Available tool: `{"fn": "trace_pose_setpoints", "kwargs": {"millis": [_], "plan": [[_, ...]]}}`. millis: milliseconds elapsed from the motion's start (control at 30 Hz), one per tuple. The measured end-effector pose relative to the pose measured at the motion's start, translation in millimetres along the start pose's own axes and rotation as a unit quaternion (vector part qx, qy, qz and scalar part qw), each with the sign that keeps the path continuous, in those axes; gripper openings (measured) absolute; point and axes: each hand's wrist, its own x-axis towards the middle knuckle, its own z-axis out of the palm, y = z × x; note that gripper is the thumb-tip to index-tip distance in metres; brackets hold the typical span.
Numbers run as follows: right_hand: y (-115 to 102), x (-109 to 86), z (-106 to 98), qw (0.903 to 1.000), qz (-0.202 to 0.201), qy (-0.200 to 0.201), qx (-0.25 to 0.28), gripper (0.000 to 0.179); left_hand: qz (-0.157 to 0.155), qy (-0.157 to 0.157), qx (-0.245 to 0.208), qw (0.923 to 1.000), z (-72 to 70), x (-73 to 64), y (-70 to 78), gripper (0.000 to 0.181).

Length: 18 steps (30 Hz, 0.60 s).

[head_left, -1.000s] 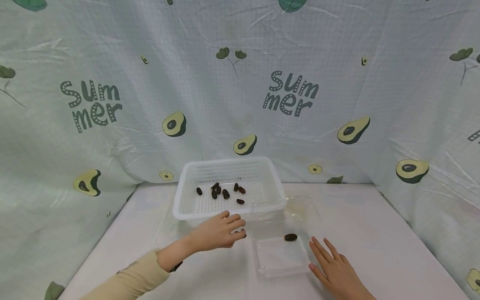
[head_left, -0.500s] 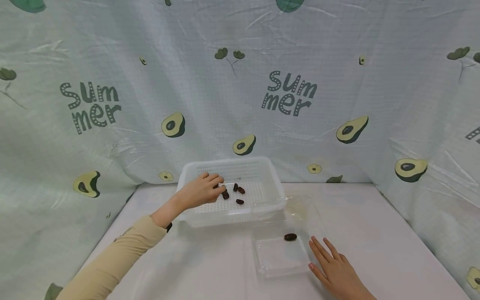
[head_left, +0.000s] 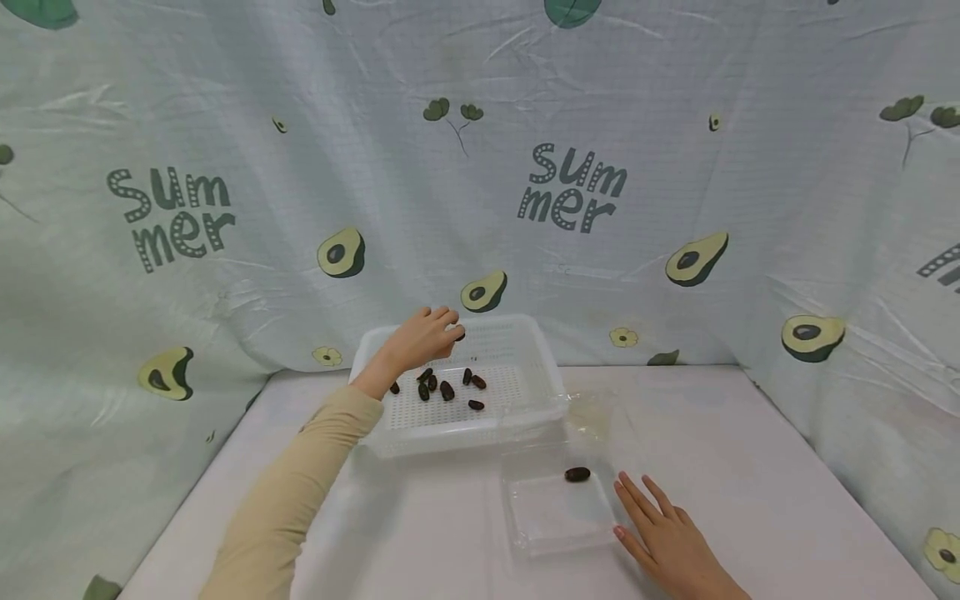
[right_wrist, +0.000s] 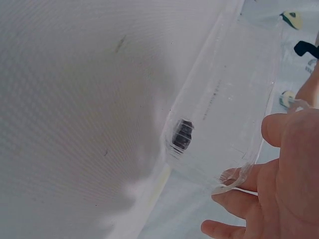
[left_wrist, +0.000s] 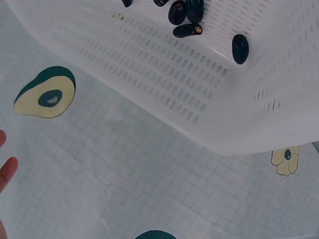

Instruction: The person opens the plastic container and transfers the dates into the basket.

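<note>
My left hand (head_left: 423,340) is over the back of a white slotted basket (head_left: 540,367), pinching a dark brown date (head_left: 460,335) that shows only as a small dark end at the fingertips. Several more dates (head_left: 447,390) lie scattered on the basket floor. In the left wrist view only some fingertips (left_wrist: 7,172) show at the left edge. A clear plastic box (head_left: 558,521) with its lid folded back stands in front of the basket, holding one date (head_left: 577,474). My right hand (head_left: 671,537) touches the box's right side, fingers straight and spread.
A white table (head_left: 420,533) carries everything. The clear lid (head_left: 592,417) leans against the front right of the basket. Behind hangs a pale curtain (head_left: 375,167) printed with avocados and lettering, close to the basket's back rim.
With a date at its fingertips, my left hand has gone from between basket and box back over the basket, then to its far side. The right hand stays by the box.
</note>
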Motion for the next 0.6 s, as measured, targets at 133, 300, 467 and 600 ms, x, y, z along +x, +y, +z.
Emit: {"fn": "trace_pose_setpoints", "kwargs": {"millis": [133,300,467,600], "plan": [[0,-0.4,1,1.0,-0.002,0.0,0.002,0.056,-0.016,-0.018,0.016,0.9996,9.1,6.0,-5.2,0.012],[0,-1.6,2,0.9999,-0.011,0.012,-0.004,0.056,-0.027,-0.015,0.017,0.9994,28.4,8.1,-11.7,0.013],[1,-1.9,2,0.9994,-0.019,0.026,-0.009,0.055,-0.052,-0.041,0.009,0.9978,54.0,8.0,-18.9,0.014],[0,-1.4,2,0.9995,-0.016,0.026,-0.009,0.055,-0.071,-0.08,0.015,0.9941,51.2,9.3,-18.2,0.015]]}}
